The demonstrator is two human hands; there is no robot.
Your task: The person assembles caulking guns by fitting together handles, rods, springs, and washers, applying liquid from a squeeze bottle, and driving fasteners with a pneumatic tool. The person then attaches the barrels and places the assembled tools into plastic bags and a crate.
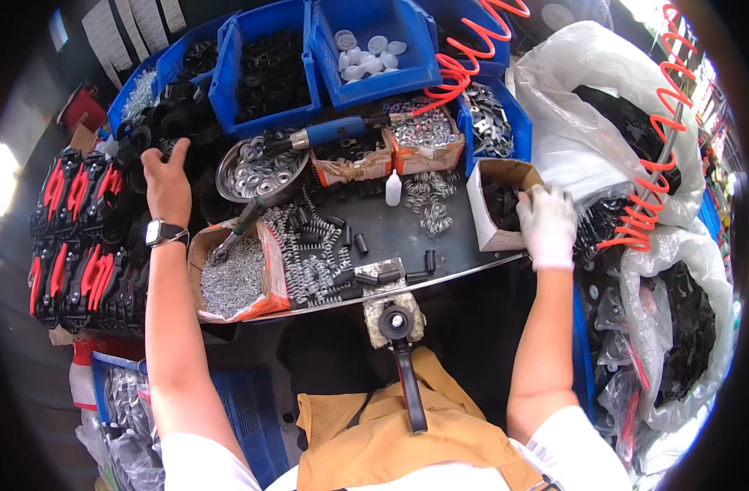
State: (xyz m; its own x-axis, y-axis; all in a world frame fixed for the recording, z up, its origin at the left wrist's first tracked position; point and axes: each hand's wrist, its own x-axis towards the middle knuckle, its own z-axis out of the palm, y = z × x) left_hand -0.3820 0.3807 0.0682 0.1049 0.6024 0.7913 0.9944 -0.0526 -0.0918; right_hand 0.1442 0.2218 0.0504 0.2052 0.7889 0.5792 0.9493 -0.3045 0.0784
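Your bare left hand (166, 176), the one with the dark wristwatch (163, 232) on it, is stretched out to the far left of the dark round worktable (407, 225). Its fingers are spread loose over the heap of black plastic ring parts (166, 123), touching them but not clenched around any one of them as far as I can see. Just left of that hand sit the stacked red-and-black finished assemblies (76, 237).

Your right hand (546, 221), in a white glove, is over at the right edge of the table, reaching into the small open cardboard box of black parts (499, 200). The fingertips dip inside the box, so I can't tell if they've grabbed anything.

Between your hands: a round metal bowl of flat washers (260, 170), a blue-handled air tool (329, 131) lying across the far boxes with its coiled orange hose (472, 57), a small white squeeze bottle (393, 189), and scattered steel springs (305, 254). Near your left arm there's an orange-edged box of small silvery screws (235, 278), with pliers (235, 231) lying on top. A black lever press (400, 344) sits at the near edge, right in front of you.
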